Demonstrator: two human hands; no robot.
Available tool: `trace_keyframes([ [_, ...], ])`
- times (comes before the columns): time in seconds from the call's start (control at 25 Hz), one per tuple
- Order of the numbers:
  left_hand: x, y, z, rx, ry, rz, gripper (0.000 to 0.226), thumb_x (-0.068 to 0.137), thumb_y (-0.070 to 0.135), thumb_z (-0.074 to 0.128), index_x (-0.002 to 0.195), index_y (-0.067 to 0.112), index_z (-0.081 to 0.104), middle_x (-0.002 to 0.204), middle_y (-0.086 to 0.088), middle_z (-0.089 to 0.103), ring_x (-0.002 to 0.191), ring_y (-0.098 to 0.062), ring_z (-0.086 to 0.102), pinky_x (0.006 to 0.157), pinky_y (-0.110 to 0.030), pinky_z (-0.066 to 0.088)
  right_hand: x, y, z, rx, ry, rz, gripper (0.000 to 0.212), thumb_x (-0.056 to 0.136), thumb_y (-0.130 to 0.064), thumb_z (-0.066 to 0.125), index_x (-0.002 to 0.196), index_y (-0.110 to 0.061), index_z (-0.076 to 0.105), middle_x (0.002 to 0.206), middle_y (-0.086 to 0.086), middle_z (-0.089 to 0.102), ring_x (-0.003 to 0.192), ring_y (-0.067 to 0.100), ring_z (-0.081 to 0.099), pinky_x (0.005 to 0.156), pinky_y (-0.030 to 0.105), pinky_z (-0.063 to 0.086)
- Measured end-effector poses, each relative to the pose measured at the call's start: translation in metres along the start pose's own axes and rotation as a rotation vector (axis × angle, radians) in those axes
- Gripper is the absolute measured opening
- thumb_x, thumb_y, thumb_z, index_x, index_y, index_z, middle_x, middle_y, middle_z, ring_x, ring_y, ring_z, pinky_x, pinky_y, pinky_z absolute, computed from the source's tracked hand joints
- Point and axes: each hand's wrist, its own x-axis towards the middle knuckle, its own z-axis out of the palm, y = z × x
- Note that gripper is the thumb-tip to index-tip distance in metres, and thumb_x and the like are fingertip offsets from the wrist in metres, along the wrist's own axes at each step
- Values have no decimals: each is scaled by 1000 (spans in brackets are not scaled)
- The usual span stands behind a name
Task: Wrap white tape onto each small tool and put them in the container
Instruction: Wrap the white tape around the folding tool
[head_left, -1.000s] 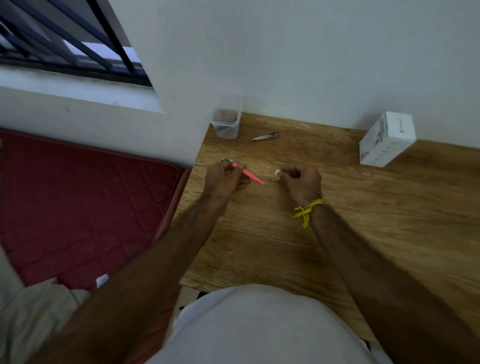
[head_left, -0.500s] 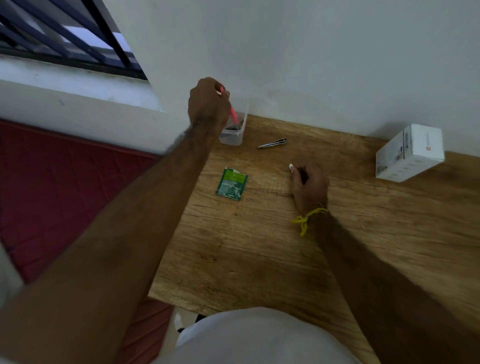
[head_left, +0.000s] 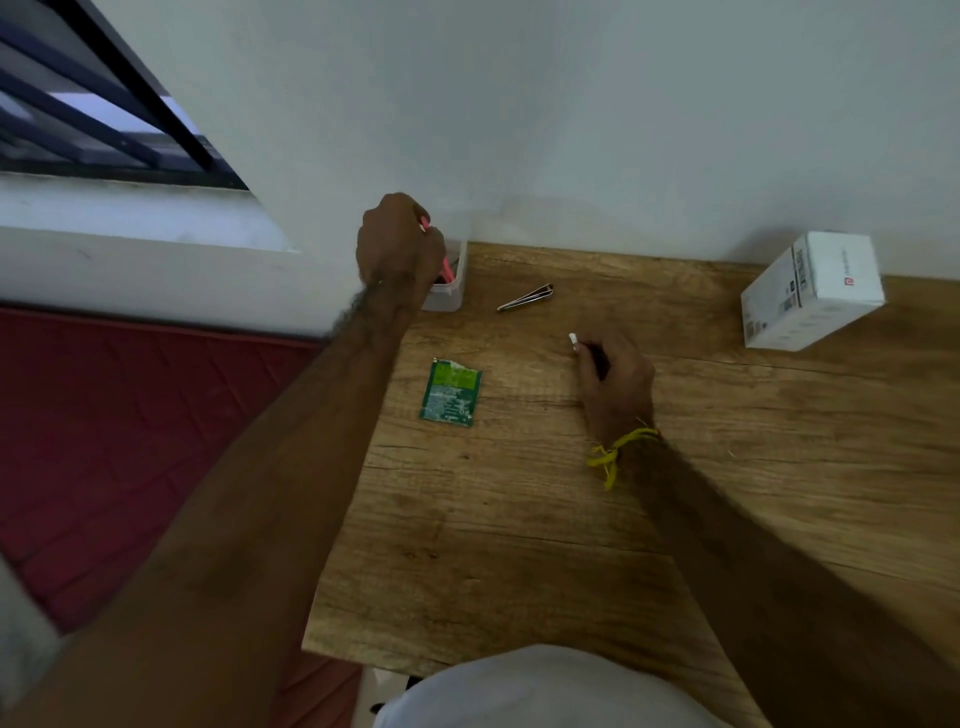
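My left hand (head_left: 397, 244) is over the clear plastic container (head_left: 451, 296) at the table's back left corner. It grips a thin pink tool (head_left: 445, 266) whose lower end points down into the container. My right hand (head_left: 615, 379) rests on the wooden table (head_left: 519, 519) with curled fingers; it holds a small white roll of tape (head_left: 573, 339) that sticks out past the fingers. A metal nail clipper (head_left: 525, 298) lies on the table just right of the container.
A green torn packet (head_left: 451, 393) lies flat on the table between my arms. A white cardboard box (head_left: 810, 290) stands at the back right by the wall. A red mattress (head_left: 130, 441) lies left of the table's edge.
My left hand carried the pink tool from the table's middle up to the container and has lowered it in. The green packet it covered now shows. My right hand stayed put.
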Motion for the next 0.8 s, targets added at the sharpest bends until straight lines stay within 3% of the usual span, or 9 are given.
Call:
trace_keyframes([
  [0.24,1,8,-11,-67,97,35,22,90,28,66,110,21,72,112,1,72,102,-17,68,83,-25,48,1,-1,0,6,3,13,9,90,-7,66,99,-6,70,94,5,68,88,17,64,77,41,55],
  [0.48,1,5,1,131,-116,101,38,91,30,68,127,20,62,129,-3,63,122,-25,57,99,-37,46,1,-3,-1,8,12,-13,10,89,-4,66,98,-7,69,93,5,68,87,14,62,76,36,55],
  [0.68,-11,11,-6,0,58,149,33,91,28,68,122,20,66,114,0,70,105,-17,64,86,-29,47,2,-6,-1,-4,22,-18,9,89,-3,67,97,-6,69,92,4,67,87,9,58,76,27,51],
  [0.8,-50,14,4,-138,108,347,21,94,22,62,112,16,70,104,0,72,97,-15,64,87,-30,49,2,-7,-2,1,11,-20,8,90,-2,65,97,-5,69,93,5,66,88,10,58,78,24,49],
])
